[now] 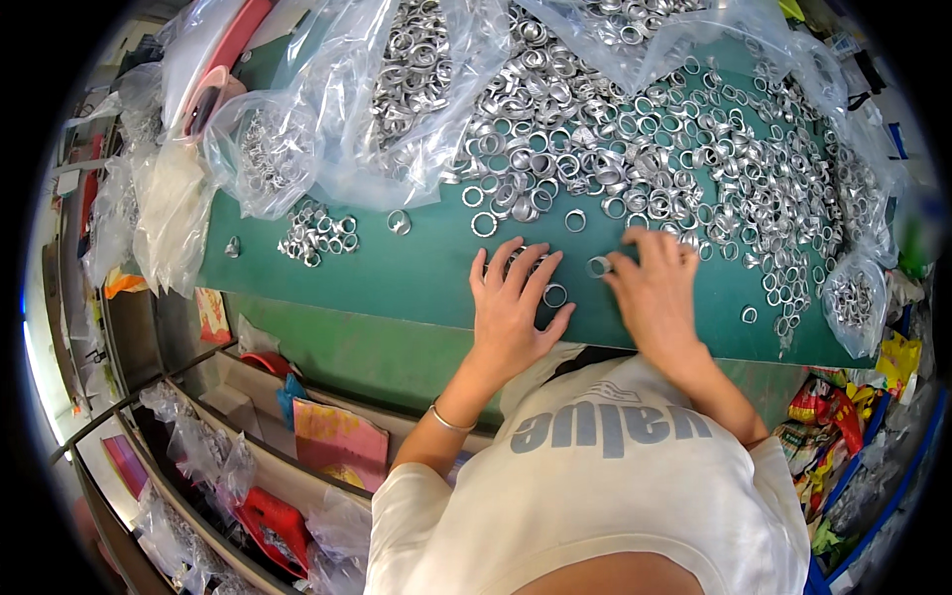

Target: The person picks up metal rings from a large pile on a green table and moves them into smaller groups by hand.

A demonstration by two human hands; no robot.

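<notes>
Silver-coloured metal rings lie loose on the green table mat. My left hand rests palm down near the mat's front edge, fingers spread over a few rings. One ring shows between its thumb and forefinger. To the right, my right hand is bent and slightly blurred by motion. At its thumb and fingertips is a tilted ring. A single ring lies on the mat beyond the gap between my hands.
A large heap of rings spreads across the back and right. Clear plastic bags of rings stand at the back left, near a small pile. A bag sits at the right edge. Shelving with a red container is at lower left.
</notes>
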